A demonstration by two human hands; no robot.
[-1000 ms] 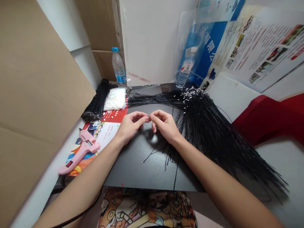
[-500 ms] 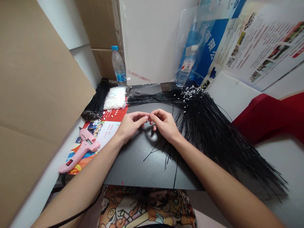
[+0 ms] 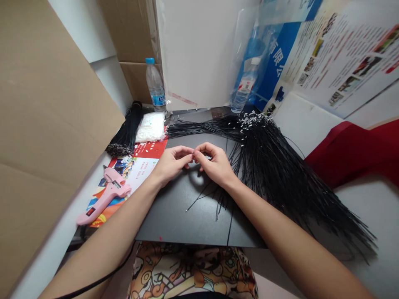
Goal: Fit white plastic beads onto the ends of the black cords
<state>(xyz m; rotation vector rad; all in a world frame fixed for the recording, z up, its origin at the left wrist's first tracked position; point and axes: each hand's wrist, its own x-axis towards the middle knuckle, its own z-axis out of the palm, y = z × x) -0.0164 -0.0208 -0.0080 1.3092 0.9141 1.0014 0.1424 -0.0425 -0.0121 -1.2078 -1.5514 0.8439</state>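
My left hand (image 3: 170, 165) and my right hand (image 3: 215, 165) meet fingertip to fingertip over a black mat (image 3: 187, 216). Both pinch something tiny where they touch; it is too small to name. A few thin black cords (image 3: 215, 199) trail from under my right hand toward me. A big fan of black cords with white tips (image 3: 280, 170) lies just right of my right hand. A smaller bunch of black cords (image 3: 126, 135) and a bag of white bits (image 3: 151, 127) lie beyond my left hand.
A pink glue gun (image 3: 104, 200) rests on a colourful leaflet at the left. Two water bottles (image 3: 155, 86) (image 3: 244, 92) stand at the back. Cardboard (image 3: 46, 116) walls off the left side; a red cloth (image 3: 355, 151) lies at the right.
My hands have stayed pinched together and barely shifted; the view has drifted slightly.
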